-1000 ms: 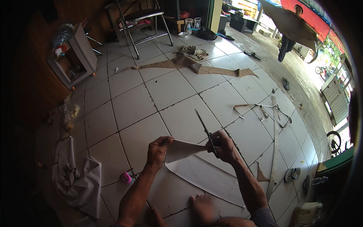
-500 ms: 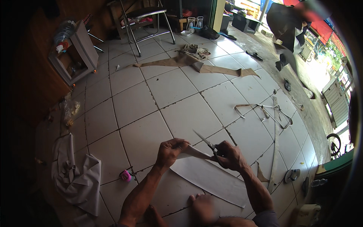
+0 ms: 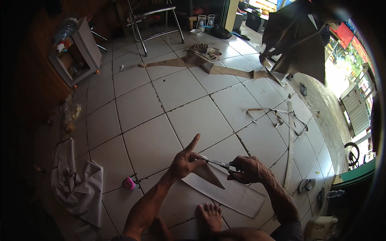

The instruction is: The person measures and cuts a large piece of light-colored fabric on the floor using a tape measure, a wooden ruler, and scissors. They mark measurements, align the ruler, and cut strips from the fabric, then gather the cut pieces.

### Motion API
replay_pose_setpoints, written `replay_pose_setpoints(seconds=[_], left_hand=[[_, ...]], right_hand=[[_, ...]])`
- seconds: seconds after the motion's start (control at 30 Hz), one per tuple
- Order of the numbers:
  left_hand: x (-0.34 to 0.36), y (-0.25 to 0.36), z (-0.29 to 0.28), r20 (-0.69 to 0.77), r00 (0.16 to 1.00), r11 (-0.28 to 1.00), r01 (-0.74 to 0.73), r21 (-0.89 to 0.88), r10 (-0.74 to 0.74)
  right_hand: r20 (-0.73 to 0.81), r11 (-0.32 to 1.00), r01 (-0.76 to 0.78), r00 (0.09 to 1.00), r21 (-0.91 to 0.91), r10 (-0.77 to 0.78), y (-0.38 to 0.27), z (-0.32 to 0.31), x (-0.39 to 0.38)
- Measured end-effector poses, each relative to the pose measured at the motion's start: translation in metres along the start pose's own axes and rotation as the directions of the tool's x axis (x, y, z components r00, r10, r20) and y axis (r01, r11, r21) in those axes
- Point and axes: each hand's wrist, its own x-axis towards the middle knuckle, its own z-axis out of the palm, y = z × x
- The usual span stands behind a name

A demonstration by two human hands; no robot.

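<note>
My right hand grips a pair of scissors, its blades pointing left toward my other hand. The thumb and curled fingers of my left hand pinch a pale strip of sheet material, with the index finger stretched up and away. From that pinch the strip hangs down to a pointed end. The blade tips reach the strip's top edge beside my left fingers; whether they cut into it cannot be made out. Below lies a larger flat light-grey piece of the sheet on the floor, in front of my bare foot.
Crumpled grey sheet and a pink tape-measure-like object lie left. Thin offcuts and a long strip lie right. Beyond are brown scraps, a folding chair and a person with a large dark sheet.
The strip between my hands has swung from stretched across to hanging from my left hand. The scissors moved left and nearly level; my left index finger extended. The other person's dark sheet spread out.
</note>
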Motion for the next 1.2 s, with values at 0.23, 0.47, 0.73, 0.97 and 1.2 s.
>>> replay_pose_setpoints(seconds=[0.23, 0.47, 0.73, 0.97, 1.2], left_hand=[[-0.001, -0.003, -0.002, 0.043, 0.999, 1.0, 0.011, 0.0, -0.011], [-0.001, -0.001, 0.0, 0.028, 0.997, 0.997, 0.072, -0.033, -0.072], [-0.005, -0.005, -0.001, 0.027, 1.0, 0.984, -0.002, -0.177, 0.007], [0.019, -0.062, -0.06, -0.638, 0.768, 0.911, -0.222, -0.348, -0.057], [0.006, -0.172, -0.173, -0.848, 0.427, 0.903, -0.141, -0.405, -0.313]], right_hand=[[0.073, 0.999, -0.028, 0.997, -0.035, 0.03, 0.0, -0.002, 0.002], [0.064, 0.994, -0.113, 0.991, -0.01, 0.114, 0.008, 0.015, -0.004], [-0.107, 0.966, -0.214, 0.967, 0.141, 0.23, 0.026, 0.036, -0.023], [-0.275, 0.699, -0.715, 0.669, 0.015, 0.69, 0.103, 0.06, -0.093], [-0.521, 0.499, -0.86, 0.381, 0.103, 0.764, 0.184, 0.107, -0.216]])
